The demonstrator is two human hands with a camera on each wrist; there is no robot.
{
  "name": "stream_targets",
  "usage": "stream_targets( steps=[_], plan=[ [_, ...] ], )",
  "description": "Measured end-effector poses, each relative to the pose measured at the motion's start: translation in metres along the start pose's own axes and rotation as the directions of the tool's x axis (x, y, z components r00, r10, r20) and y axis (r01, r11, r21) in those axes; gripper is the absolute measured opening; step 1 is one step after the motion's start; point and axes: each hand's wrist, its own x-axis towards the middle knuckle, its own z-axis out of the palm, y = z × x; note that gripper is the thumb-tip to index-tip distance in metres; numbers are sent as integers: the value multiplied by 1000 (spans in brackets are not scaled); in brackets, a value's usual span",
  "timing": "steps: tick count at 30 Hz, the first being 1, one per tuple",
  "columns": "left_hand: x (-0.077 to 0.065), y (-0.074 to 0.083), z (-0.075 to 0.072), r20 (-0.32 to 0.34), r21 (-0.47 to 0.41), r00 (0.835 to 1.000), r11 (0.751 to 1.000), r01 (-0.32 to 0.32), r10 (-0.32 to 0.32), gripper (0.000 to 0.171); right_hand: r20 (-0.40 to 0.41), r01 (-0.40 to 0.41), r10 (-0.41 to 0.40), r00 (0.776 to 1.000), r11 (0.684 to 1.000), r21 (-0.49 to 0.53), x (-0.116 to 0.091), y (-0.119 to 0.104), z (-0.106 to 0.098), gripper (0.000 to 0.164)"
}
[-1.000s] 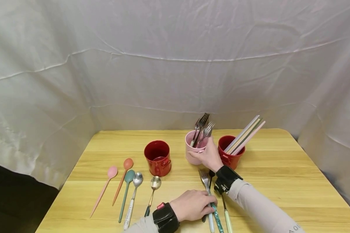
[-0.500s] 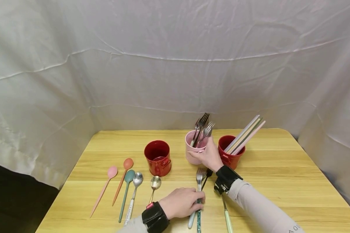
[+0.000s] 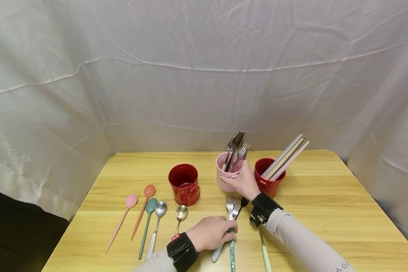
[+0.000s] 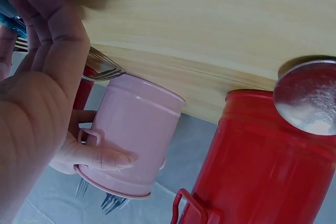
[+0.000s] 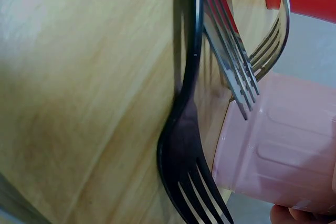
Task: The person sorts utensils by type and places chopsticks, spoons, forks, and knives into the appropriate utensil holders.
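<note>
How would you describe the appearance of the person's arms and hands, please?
The left hand and right hand are ungloved. On the left are a pale grey fabric sleeve and a broad black wristband with a small red tag. On the right, the matching sleeve bears grey printed letters, and another black wristband carries a small dark device.

- The left sleeve (image 3: 156, 263) is light grey and long, reaching near to the wrist.
- The right sleeve (image 3: 300, 233) has the same light grey; dark capital letters (image 3: 342, 266) are printed on it, only partly visible.
- The left wristband (image 3: 182, 252) is broad and black, with a small red tag (image 3: 175, 237).
- The right wristband (image 3: 266, 207) is also black, bearing a small dark device (image 3: 256, 218).
</note>
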Motion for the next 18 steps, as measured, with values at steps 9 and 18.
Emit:
stream_targets(
  steps=[9, 18],
  plan=[
    [2, -2, 3, -24, 10, 999, 999, 32, -32, 13, -5, 4, -4, 1000, 1000, 1, 0, 0, 0, 85],
    [0, -12, 6, -132, -140, 988, 988, 59, -78, 10, -3, 10, -10, 1000, 1000, 17, -1, 0, 0, 84]
  ],
)
